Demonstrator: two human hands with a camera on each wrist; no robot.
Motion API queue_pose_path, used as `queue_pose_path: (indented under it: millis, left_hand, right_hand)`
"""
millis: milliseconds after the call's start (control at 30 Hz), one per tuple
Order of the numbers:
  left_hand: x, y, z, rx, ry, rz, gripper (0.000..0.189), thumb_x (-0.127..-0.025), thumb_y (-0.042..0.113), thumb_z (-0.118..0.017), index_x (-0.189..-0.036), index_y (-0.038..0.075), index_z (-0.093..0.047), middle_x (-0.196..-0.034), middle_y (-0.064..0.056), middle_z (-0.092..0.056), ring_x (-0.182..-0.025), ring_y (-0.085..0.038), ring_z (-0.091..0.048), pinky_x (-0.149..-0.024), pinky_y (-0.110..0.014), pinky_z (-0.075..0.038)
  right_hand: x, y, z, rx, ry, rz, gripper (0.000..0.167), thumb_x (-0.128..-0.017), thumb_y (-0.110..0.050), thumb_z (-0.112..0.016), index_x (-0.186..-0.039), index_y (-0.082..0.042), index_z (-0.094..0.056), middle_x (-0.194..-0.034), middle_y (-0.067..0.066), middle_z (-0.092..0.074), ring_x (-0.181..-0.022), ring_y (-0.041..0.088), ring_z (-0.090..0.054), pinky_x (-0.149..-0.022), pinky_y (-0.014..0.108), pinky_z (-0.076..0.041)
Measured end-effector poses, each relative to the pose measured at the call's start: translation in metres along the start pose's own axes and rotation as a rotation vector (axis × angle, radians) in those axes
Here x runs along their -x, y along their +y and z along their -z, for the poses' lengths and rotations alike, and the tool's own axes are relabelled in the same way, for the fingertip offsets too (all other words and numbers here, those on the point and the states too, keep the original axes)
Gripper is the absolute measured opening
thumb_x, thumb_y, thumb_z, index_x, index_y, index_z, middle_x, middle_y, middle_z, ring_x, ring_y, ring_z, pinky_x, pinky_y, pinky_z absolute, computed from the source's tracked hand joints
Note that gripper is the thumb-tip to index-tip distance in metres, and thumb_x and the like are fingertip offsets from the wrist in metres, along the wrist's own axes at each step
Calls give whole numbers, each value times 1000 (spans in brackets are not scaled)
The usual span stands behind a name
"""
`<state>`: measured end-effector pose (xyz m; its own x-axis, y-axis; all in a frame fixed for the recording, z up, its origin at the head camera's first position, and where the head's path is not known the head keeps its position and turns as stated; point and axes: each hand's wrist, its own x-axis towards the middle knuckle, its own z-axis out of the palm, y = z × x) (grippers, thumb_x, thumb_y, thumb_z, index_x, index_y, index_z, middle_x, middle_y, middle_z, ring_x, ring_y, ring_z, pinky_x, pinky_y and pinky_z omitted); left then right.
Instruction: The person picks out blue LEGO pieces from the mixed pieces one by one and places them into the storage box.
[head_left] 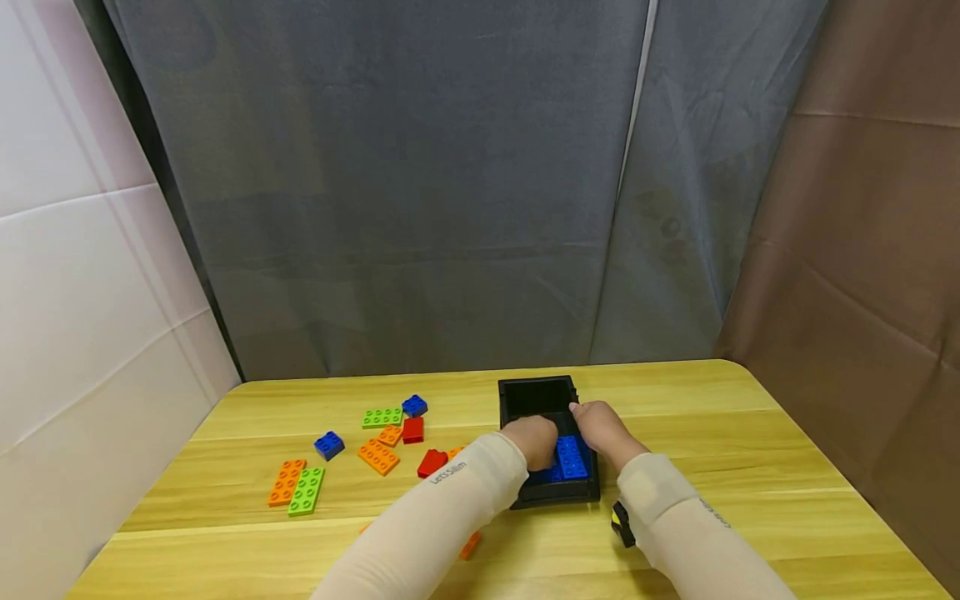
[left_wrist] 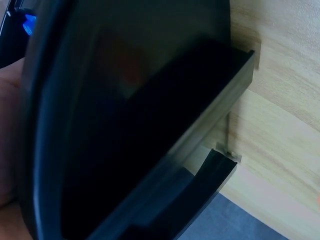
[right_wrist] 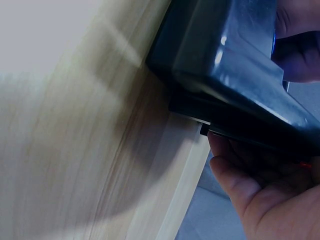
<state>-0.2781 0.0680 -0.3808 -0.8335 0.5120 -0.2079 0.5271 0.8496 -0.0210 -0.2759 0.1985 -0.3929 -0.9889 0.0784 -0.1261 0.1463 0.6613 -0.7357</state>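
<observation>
A black box (head_left: pixel 558 493) lies on the table at centre right, with blue toy bricks (head_left: pixel 572 457) inside its nearer part. My left hand (head_left: pixel 531 440) reaches over the left wall with bent fingers, their tips hidden inside; I cannot tell what they hold. In the right wrist view, the left hand's fingers (right_wrist: pixel 300 52) show past the box's wall. My right hand (head_left: pixel 602 429) grips the right side near the middle, its fingers curled at the lower edge in its own wrist view. Dark box panels (left_wrist: pixel 145 130) fill most of the left wrist view.
Loose toy bricks lie to the left: green bricks (head_left: pixel 307 492), orange bricks (head_left: pixel 378 457), red bricks (head_left: pixel 413 430) and blue ones (head_left: pixel 329 445). An orange brick (head_left: pixel 470 546) shows partly beside my left sleeve. Grey cloth (head_left: pixel 420 208) hangs behind the wooden table (head_left: pixel 720 417).
</observation>
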Motion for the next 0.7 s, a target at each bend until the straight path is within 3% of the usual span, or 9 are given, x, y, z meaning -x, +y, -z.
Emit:
queue_pose_path:
  millis: [300, 533, 700]
  left_hand:
    - [0, 1, 1, 27, -27, 14, 16, -87, 22, -69, -97, 10, -72, -94, -1, -70, -71, -15, -57, -80, -28, -54]
    - [0, 1, 2, 34, -43, 9, 17, -88, 22, -68, -98, 9, -73, -96, -2, -70, -73, -15, -57, -82, -28, -54]
    - [-2, 1, 0, 35, -41, 5, 19, -88, 24, -69, -98, 9, -73, -96, -1, -70, -72, -14, -57, -81, -28, -54]
  right_hand:
    - [-2, -1, 0, -7, 15, 3, 42, -105, -19, -34, -84, 8, -59, -102, 22, -61, -105, 34, -56, -95, 49, -45]
    - [-3, 0, -1, 19, 18, 22, 44, -105, -18, -35, -65, -4, -45, -79, 13, -53, -94, 30, -57, -86, 45, -46]
    - [-3, 0, -1, 17, 27, 17, 43, -105, -18, -35, -76, 5, -57, -101, 23, -62, -107, 36, -58, -94, 48, -46]
